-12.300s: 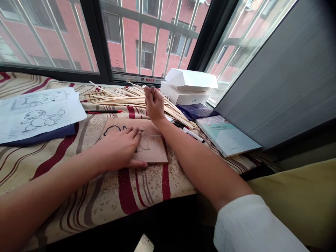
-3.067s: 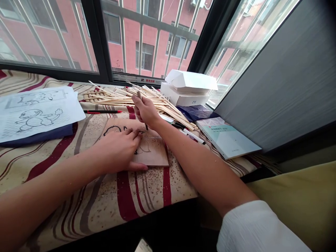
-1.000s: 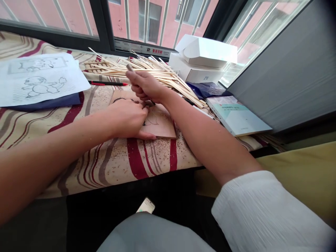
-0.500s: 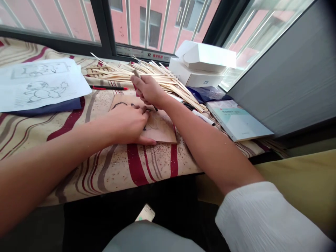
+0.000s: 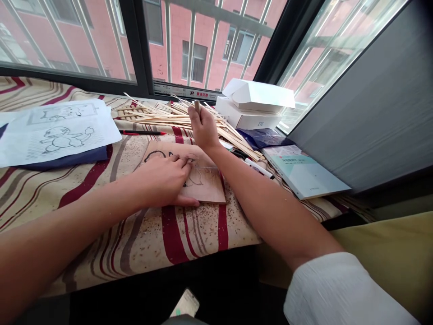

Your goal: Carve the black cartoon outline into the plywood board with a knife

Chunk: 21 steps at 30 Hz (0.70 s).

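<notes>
A thin wooden board [image 5: 210, 192] with a dark line drawing lies on the striped cloth. My left hand [image 5: 164, 178] rests flat on it, palm down with fingers stretched out, covering part of the drawing. Above the board's far right part, my right hand [image 5: 205, 130] is closed around a wood-handled carving tool [image 5: 197, 106]. Only the top of the handle shows; its working end is hidden behind the hand. Small wood chips are scattered over the cloth around the board.
Drawing sheets [image 5: 67, 133] lie at left, near a black-and-red pen [image 5: 142, 132]. Behind are many thin wooden sticks [image 5: 158, 115]. White boxes [image 5: 259, 101], a white marker [image 5: 259, 168] and a book [image 5: 306, 171] are at right. A phone [image 5: 186, 304] shows below the striped cloth [image 5: 174, 234].
My right hand has lifted and moved right, away from the board's drawing, with the tool more upright. My left hand stays on the board. The whole view has shifted upward.
</notes>
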Available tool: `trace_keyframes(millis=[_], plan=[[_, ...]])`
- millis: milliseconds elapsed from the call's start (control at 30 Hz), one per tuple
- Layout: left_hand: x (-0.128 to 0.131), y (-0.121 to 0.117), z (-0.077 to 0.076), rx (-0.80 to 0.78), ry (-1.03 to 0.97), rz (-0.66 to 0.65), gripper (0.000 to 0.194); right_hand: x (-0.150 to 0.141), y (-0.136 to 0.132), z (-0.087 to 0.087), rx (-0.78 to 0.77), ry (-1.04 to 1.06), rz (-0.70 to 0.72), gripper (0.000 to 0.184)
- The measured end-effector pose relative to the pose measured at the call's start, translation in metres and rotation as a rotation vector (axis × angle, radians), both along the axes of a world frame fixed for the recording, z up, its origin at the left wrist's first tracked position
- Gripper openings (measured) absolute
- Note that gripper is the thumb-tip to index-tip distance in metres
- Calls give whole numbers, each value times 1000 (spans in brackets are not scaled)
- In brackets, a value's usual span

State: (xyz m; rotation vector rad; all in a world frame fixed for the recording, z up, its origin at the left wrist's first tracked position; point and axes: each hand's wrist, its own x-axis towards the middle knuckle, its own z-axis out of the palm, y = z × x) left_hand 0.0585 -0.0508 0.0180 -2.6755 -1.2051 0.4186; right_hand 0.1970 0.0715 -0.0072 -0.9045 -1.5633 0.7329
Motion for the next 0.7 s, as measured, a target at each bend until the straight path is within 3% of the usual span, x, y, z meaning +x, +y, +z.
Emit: trace_keyframes(millis=[67, 267, 400, 700], plan=[[0, 0, -1, -4, 3, 1, 111, 2, 0, 1, 45, -1, -22, 40], [-2, -1, 0, -4, -35, -11, 104, -8, -17, 10, -212, 60, 284, 42], [-2, 0, 0, -9, -52, -17, 103, -8, -20, 10, -298, 70, 355, 44], [-3, 2, -5, -34, -61, -29, 104, -10, -18, 6, -290, 40, 483, 46]])
